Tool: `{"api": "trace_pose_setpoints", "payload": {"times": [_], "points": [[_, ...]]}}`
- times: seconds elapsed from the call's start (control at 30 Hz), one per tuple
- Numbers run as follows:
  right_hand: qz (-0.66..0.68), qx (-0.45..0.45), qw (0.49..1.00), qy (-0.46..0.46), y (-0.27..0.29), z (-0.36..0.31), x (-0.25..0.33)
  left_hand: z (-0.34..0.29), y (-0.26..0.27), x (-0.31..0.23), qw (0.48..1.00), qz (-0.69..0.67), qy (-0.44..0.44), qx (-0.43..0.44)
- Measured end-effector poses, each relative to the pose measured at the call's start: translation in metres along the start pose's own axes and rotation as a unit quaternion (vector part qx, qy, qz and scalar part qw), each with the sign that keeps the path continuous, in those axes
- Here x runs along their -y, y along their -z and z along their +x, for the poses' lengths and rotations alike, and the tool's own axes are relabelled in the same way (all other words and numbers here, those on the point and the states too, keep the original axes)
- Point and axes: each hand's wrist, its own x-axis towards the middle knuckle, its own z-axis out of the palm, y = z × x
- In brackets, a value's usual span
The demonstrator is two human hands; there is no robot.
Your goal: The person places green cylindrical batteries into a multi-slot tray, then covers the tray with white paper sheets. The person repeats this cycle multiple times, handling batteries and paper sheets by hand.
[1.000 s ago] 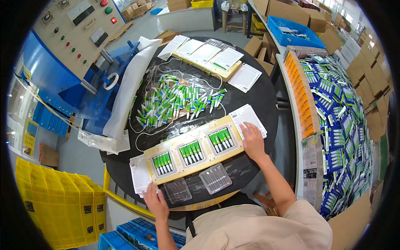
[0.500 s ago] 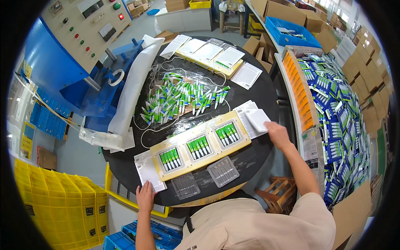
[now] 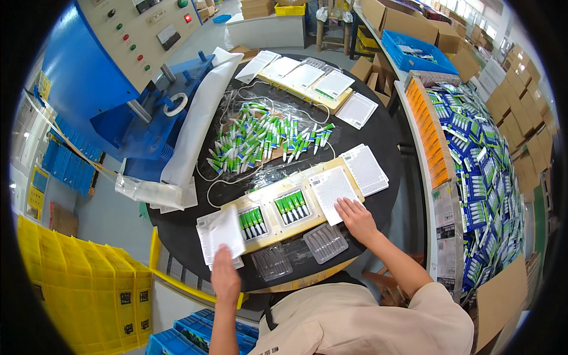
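Black characters (image 3: 125,297) (boxy) on yellow crates (image 3: 77,260)

White card (image 3: 331,189) on yellow tray (image 3: 296,226); left card (image 3: 226,232) blurred.

Beneath the right fingers (image 3: 345,207): white rectangular printed card (image 3: 329,186), paper-like, smooth, matt. At the left fingers (image 3: 223,255): second white card (image 3: 226,228), paper-like, surface blurred. Between both sets of fingers: long pale-yellow rectangular tray (image 3: 289,231), hard plastic by its look, smooth, low sheen; inside it, slim green-and-white tubes (image 3: 291,207), smooth, glossy plastic. Nearer the body than the right fingers: clear ribbed rectangular blister (image 3: 325,242), thin, shiny plastic. Beyond the left fingers, leftward: clear crinkled sheeting (image 3: 145,192), glossy plastic; blue boxy machine housing (image 3: 94,65), painted metal in appearance, smooth, glossy.
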Motion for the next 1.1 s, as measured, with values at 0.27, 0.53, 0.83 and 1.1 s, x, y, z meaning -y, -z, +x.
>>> {"api": "trace_pose_setpoints", "payload": {"times": [0.27, 0.53, 0.83, 1.1], "points": [[0.093, 0.183, 0.979, -0.011, 0.031, 0.019, -0.018, 0.006, -0.055, -0.038, 0.983, -0.010, -0.164, 0.084], [-0.065, 0.158, 0.978, -0.122, -0.012, -0.003, -0.122, 0.012, -0.063, -0.036, 0.993, 0.010, -0.110, 0.035], [-0.033, 0.028, 0.998, -0.048, -0.028, -0.039, -0.157, -0.004, -0.082, -0.026, 0.992, -0.009, -0.090, 0.088], [0.008, 0.137, 0.975, -0.173, 0.027, -0.007, -0.134, 0.045, -0.067, -0.029, 0.973, -0.048, -0.006, 0.224]]}}
